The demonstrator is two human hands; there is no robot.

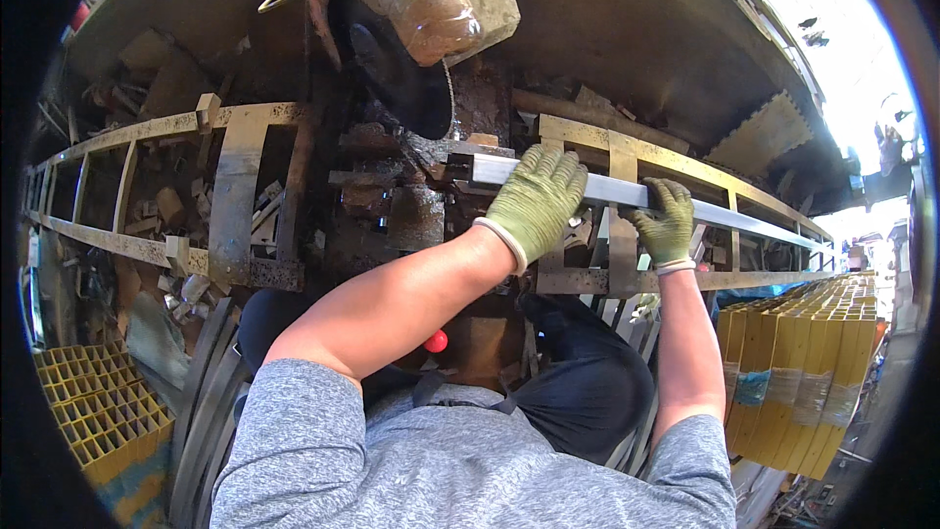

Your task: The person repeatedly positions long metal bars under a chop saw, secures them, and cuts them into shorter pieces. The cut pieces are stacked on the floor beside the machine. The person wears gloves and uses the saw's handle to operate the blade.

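Observation:
A long silvery square metal tube (612,190) runs from the middle out to the right, lying across a yellowish metal frame. My left hand (539,194), in a green work glove, lies over the tube close to its left end, fingers curled over the far side. Farther right along the same tube, my gloved right hand (668,223) is closed round it. Just left of the tube's end is a dark metal vise (416,216). Above that hangs the black disc (377,64) of a cut-off saw, apart from the tube. Palms and finger undersides are hidden.
A plastic bottle (426,10) of brownish liquid sits on the saw. Another ladder-like frame section (235,191) extends left over scraps. Yellow tube bundles stand at the right (803,372) and lower left (103,402). A red ball knob (436,341) shows between my legs.

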